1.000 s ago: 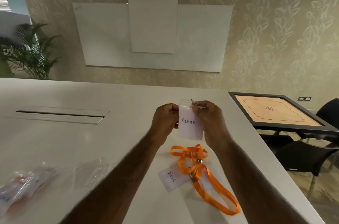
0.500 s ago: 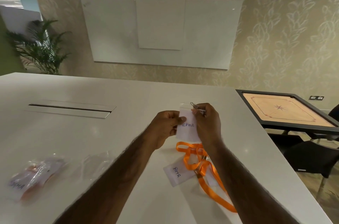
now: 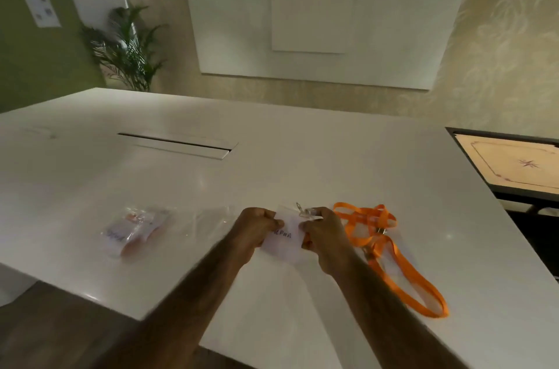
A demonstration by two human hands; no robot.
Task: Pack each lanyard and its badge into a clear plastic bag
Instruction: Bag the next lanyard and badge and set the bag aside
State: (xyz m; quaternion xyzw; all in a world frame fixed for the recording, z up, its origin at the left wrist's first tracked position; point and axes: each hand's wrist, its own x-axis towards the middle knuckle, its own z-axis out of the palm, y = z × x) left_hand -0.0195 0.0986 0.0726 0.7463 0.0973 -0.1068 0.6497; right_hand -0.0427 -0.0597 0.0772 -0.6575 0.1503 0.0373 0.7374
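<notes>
Head view: badge (image 3: 284, 240) between left hand (image 3: 257, 229) and right hand (image 3: 325, 235), lanyard (image 3: 363, 217) alongside

packed bag (image 3: 133, 231) left of lanyards (image 3: 384, 244)

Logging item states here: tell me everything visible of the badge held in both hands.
The badge is a white card, seemingly in a clear sleeve, with ALPHA handwritten in blue. A metal clip sits at its top edge. It faces the camera, slightly tilted, over the table. The left hand pinches its left edge, the right hand its right edge near the clip.
</notes>
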